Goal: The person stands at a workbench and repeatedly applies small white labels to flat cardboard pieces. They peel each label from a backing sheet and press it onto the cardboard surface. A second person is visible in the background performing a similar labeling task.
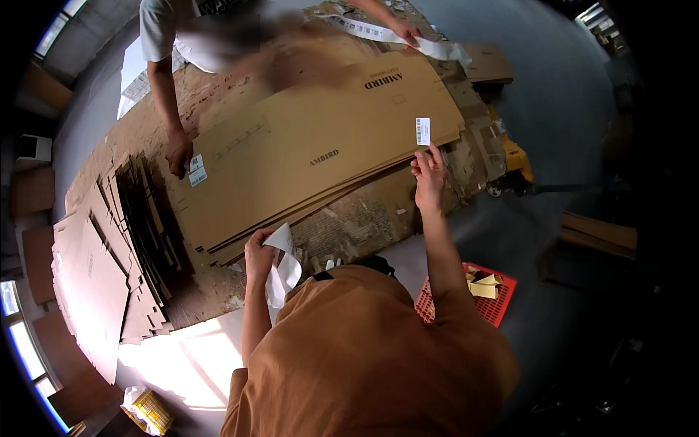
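Note:
My right hand [429, 175] reaches over the right end of a flat cardboard sheet [291, 131]. Its fingers pinch the lower edge of a small white barcode label [423, 131], which appears to lie against the cardboard. At the sheet's near edge, my left hand [258, 255] is closed on a curling white strip of label paper [284, 271] that hangs toward my body. Opposite me, a person's hand [179, 154] is at another white label [197, 172] near the sheet's left end. That person's other hand [406, 33] holds a long label strip [364, 30].
More cardboard sheets [91, 269] lean in a stack at the left. A red plastic basket [507, 291] with yellowish scraps stands on the floor at my right. A yellow piece of equipment [517, 156] sits beside the worn work surface [349, 227]. A yellow basket [151, 414] is at lower left.

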